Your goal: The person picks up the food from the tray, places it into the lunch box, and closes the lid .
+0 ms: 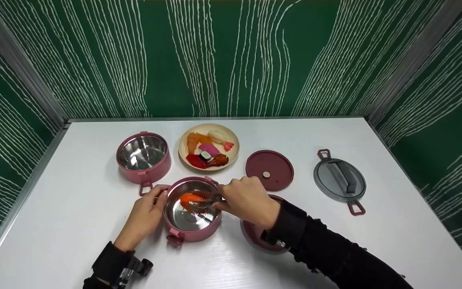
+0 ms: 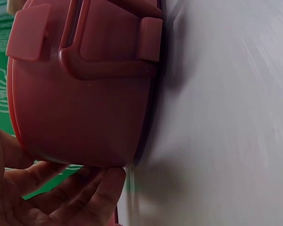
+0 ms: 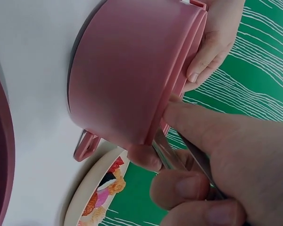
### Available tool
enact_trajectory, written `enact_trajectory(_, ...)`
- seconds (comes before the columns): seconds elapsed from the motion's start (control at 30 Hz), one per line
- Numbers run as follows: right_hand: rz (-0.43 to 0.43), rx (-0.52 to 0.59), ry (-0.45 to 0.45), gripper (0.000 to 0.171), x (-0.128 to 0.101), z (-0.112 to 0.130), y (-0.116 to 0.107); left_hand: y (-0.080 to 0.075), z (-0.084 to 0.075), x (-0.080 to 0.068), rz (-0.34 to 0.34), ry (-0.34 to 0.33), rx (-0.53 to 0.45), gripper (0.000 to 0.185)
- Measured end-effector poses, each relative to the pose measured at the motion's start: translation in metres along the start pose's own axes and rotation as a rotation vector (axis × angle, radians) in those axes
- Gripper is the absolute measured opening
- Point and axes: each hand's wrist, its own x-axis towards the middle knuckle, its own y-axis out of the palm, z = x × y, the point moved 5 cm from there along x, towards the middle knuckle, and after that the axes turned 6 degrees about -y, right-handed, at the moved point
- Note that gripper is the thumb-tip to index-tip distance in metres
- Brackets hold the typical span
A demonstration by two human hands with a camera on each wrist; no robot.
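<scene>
In the head view my left hand (image 1: pixel 144 212) grips the left side of a pink pot (image 1: pixel 201 235) with a shiny metal inside. The left wrist view shows its fingers (image 2: pixel 101 193) against the pot's outer wall. My right hand (image 1: pixel 249 200) holds metal tongs (image 3: pixel 167 149) over the pot's right rim. Their tips reach down inside, at an orange piece of food (image 1: pixel 189 198); whether they pinch it or only touch it is hard to tell. In the right wrist view the pot wall hides the tips.
Behind stand a second pink pot (image 1: pixel 150 174) and a cream plate (image 1: pixel 183 154) of assorted toy-like food. A dark red lid (image 1: pixel 277 168) lies to the right, another round dark red piece (image 1: pixel 255 237) under my right forearm. Farther right lies a grey lid (image 1: pixel 327 180) with handles.
</scene>
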Motion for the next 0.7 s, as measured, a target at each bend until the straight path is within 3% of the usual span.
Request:
enact_trajectory(0.43, -0.039, -0.038, 0.0, 0.05, -0.0012, 0.0031, -0.0012, 0.0009, 0.0009, 0.001, -0.005, 0.017, -0.012, 0.027)
enact_trajectory(0.7, -0.039, 0.004, 0.0, 0.048, -0.0015, 0.0016, 0.0012, 0.0012, 0.0022, 0.0013, -0.008, 0.001, -0.014, 0.026)
